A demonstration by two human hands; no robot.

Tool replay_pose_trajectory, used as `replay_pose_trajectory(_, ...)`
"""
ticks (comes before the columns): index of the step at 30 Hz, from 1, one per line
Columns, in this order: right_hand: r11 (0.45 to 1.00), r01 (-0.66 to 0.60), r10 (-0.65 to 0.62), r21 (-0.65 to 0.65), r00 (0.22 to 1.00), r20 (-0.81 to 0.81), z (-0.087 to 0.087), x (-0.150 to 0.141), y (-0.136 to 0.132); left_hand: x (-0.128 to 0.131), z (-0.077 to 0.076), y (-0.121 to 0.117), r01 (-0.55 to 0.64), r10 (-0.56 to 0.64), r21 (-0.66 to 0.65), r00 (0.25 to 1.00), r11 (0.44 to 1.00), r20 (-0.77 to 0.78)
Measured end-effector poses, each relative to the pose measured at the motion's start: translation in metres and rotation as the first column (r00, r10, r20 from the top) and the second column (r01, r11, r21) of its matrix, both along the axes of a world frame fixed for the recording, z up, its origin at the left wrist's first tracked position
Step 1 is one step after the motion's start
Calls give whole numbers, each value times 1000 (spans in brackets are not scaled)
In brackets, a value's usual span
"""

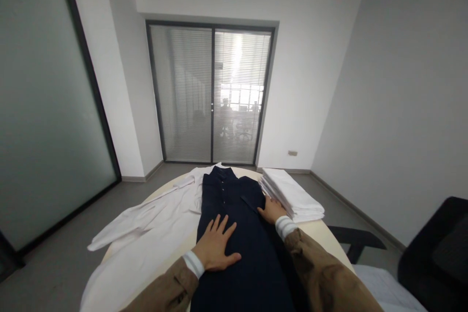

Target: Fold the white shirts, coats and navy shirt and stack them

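A navy blue button-up shirt [234, 239] lies front side up, its collar at the far end and a row of buttons down from it. My left hand [216, 243] rests flat on its front, fingers spread. At the shirt's right edge, my right hand [271, 210] lies beside the chest area, thumb apart from the fingers and touching the cloth. To the left, a white long-sleeved shirt [146, 224] is spread out, one sleeve reaching over the table edge. Close to my right hand is a stack of folded white garments [292, 192].
Everything lies on a round, light-coloured table [329, 239]. At the right stands a black office chair [435, 253], with white cloth [383, 287] near its seat. Beyond the table are a glass door with blinds [212, 92] and white walls.
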State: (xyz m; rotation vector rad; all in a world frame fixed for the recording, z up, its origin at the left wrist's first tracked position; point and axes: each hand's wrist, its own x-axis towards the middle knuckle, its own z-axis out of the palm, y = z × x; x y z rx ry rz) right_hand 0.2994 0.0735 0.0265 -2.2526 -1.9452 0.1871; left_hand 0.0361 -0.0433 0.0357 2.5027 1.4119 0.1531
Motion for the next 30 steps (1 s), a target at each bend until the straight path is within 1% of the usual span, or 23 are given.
replay_pose_trajectory(5, 1000, 14, -15, -28, 1000, -25, -2, 7, 12, 2, -9, -2, 45, -46, 23, 999, 999, 25)
replay_pose_trajectory(9, 999, 6, -9, -44, 997, -75, -2, 9, 21, -4, -9, -4, 79, -80, 18, 996, 997, 34)
replay_pose_trajectory(13, 1000, 6, -5, 3, 986, -166, -2, 10, 26, -6, -9, -2, 84, -85, 30, 994, 996, 62)
replay_pose_trajectory(17, 997, -6, 27, 76, 959, -282, 7, 5, 31, -6, -12, -1, 80, -82, 30, 993, 996, 79)
replay_pose_trajectory(20, 991, -64, 102, 117, 928, -359, 17, -5, 34, -7, -13, -1, 82, -84, 29, 993, 996, 80)
replay_pose_trajectory(24, 971, -200, 236, 128, 869, -436, 30, -28, 36, -6, -11, -2, 82, -84, 25, 994, 996, 73)
replay_pose_trajectory(27, 952, -283, 304, 117, 825, -477, 33, -49, 34, -6, -10, -2, 65, -66, 16, 995, 998, 73)
replay_pose_trajectory(30, 933, -341, 351, 117, 786, -508, 31, -66, 30, -6, -11, -1, 35, -37, 15, 994, 999, 99)
